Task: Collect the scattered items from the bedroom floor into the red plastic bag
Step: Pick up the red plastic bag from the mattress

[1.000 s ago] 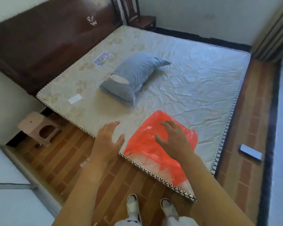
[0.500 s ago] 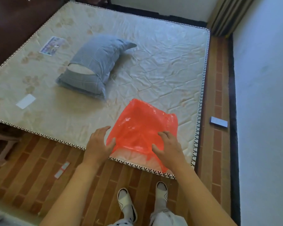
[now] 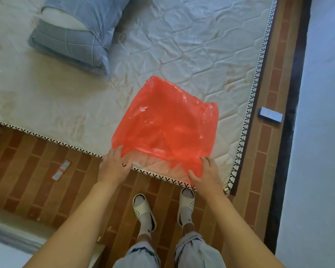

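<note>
Overhanging red plastic bag (image 3: 168, 124), mouth indistinct.

Home bedroom: bare mattress (image 3: 182, 45) w/ pillow (image 3: 75, 35), brick-pattern floor (image 3: 27, 171).

bare mattress (image 3: 182, 45) on brick-patterned floor (image 3: 37, 171); pale wall (image 3: 321, 132) beside.

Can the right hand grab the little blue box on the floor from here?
Probably not yet. The right hand is at the red bag on the mattress corner, while the blue box lies well off beside the wall. Nothing blocks it; a step over looks needed.
</note>
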Demonstrator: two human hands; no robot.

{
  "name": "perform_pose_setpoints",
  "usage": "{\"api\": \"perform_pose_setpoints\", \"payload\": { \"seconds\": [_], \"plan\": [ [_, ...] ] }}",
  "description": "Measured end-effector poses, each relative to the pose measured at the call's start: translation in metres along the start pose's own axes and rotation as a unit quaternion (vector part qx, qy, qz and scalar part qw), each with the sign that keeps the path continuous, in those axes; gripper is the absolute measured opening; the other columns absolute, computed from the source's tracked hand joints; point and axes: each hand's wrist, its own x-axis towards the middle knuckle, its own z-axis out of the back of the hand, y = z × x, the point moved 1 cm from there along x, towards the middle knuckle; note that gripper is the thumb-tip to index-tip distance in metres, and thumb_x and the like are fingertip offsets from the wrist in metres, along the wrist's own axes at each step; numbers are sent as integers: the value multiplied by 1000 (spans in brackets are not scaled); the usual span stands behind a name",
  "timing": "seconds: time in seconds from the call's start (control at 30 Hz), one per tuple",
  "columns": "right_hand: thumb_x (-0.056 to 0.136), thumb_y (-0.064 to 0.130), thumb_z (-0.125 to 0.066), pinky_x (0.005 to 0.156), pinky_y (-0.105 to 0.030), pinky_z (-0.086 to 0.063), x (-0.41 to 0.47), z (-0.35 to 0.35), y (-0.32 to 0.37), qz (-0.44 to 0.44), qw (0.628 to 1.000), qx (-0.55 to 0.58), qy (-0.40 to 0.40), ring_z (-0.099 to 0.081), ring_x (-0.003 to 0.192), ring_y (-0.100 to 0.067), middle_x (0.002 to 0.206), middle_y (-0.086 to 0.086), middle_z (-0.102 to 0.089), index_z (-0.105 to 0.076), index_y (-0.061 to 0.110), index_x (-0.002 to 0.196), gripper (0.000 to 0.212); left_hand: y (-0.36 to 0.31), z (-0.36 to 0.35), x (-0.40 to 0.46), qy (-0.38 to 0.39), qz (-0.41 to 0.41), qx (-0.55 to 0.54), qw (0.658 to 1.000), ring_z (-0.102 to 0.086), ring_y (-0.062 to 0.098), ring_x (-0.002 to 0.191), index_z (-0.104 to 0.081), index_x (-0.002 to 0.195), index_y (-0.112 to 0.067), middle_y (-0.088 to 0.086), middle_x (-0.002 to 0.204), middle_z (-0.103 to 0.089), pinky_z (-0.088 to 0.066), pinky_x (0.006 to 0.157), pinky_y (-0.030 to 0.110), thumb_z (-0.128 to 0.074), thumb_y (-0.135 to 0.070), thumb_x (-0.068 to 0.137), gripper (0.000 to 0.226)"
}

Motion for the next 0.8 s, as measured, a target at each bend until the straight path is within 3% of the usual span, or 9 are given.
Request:
{"api": "perform_pose_setpoints", "payload": {
  "seconds": [0.17,0.37,0.5,0.63,0.8],
  "plan": [
    [84,47,-76,116,-49,-40,15,-42,-30,-28,1000,-13,-1,-36,142,-27,155,-3,-30,-38,15,151,84,27,-34,23,-3,59,8,998,-47,35,134,-41,151,-13,11,145,-50,-45,107,53,-65,-47,91,73],
    [81,43,-82,117,-55,-38,29,-78,-50,-102,994,-19,-25,-32,146,-35,161,-11,-26,-19,16,159,104,56,-62,51,28,141,60,988,-42,38,138,-31,154,-14,13,151,-43,-42,106,58,-69,-51,87,86],
    [78,41,-85,119,-53,-34,37,-86,-63,-144,988,-30,-52,-32,146,-39,162,-14,-24,-14,15,160,111,72,-77,70,44,148,87,984,-42,38,138,-30,153,-12,14,150,-44,-42,105,60,-73,-50,86,89],
    [76,44,-85,117,-59,-34,44,-82,-72,-187,977,-67,-80,-31,146,-42,163,-17,-21,-13,15,159,114,77,-85,85,54,158,114,979,-47,38,132,-44,144,-14,14,140,-51,-44,101,58,-72,-42,89,68],
    [81,36,-84,111,-57,-44,51,-73,-83,-198,977,-33,-68,-37,144,-41,165,-13,-20,-13,19,160,107,82,-85,78,43,141,133,980,-59,40,114,-67,112,-9,18,115,-60,-51,90,54,-65,-27,91,28]
  ]
}}
